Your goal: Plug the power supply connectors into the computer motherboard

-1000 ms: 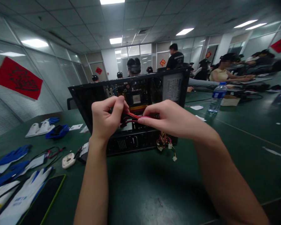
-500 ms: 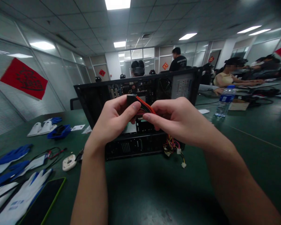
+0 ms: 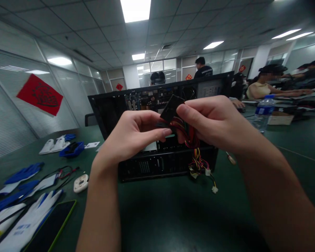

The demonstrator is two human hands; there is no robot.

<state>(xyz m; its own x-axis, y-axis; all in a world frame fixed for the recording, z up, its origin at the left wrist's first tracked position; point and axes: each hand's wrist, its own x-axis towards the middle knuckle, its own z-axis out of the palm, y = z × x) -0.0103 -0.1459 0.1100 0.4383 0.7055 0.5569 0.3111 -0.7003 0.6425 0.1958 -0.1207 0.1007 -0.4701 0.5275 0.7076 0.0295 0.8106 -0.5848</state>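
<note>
An open black computer case [image 3: 162,164] stands on the green table [image 3: 173,217], its motherboard facing me. In front of it my right hand [image 3: 212,122] pinches a black power connector [image 3: 171,107] at the end of a bundle of red, yellow and black wires [image 3: 191,140]. My left hand [image 3: 132,134] is closed around the same wires just left of and below the connector. More loose wires with white plugs [image 3: 206,173] spill out at the case's lower right.
Blue-and-white gloves [image 3: 23,196], a dark phone or tablet [image 3: 52,227], a small white round device [image 3: 81,183] and cables lie at the left. A water bottle [image 3: 262,113] stands at the right. Other people sit and stand at tables behind the case.
Both hands have risen and drawn toward me, pulling the wire bundle up out of the case. The black connector, first hidden, now shows tilted at my right fingertips.
</note>
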